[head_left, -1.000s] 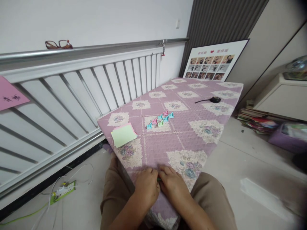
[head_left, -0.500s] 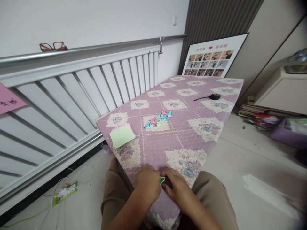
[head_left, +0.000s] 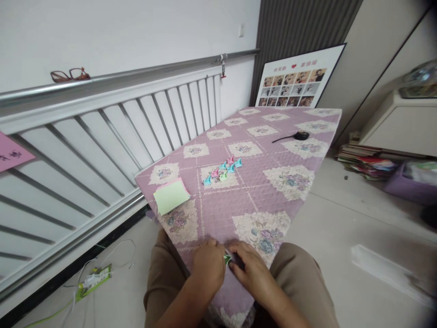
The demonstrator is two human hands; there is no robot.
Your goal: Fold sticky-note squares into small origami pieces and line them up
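Near the front corner of the cloth-covered table, my left hand (head_left: 209, 264) and my right hand (head_left: 249, 266) are close together around a small green folded paper (head_left: 227, 259). Only a sliver of it shows between the fingers. The left fingers are curled in over its left side, while the right thumb and fingers pinch it from the right. Farther forward lies a cluster of several small folded paper pieces in blue, pink and green (head_left: 223, 175). To the left sits a stack of coloured paper sheets (head_left: 171, 197), pale green on top.
A purple flowered tablecloth (head_left: 218, 205) covers the table. A black object with a thin strap (head_left: 301, 135) lies toward the far right. A white radiator (head_left: 129, 136) runs along the left side, with glasses (head_left: 70, 75) on the pipe above. A power strip (head_left: 94, 280) and cables lie on the floor.
The camera view has shifted slightly. Both hands stay on the green paper with small finger movements, and less of the paper now shows between them.
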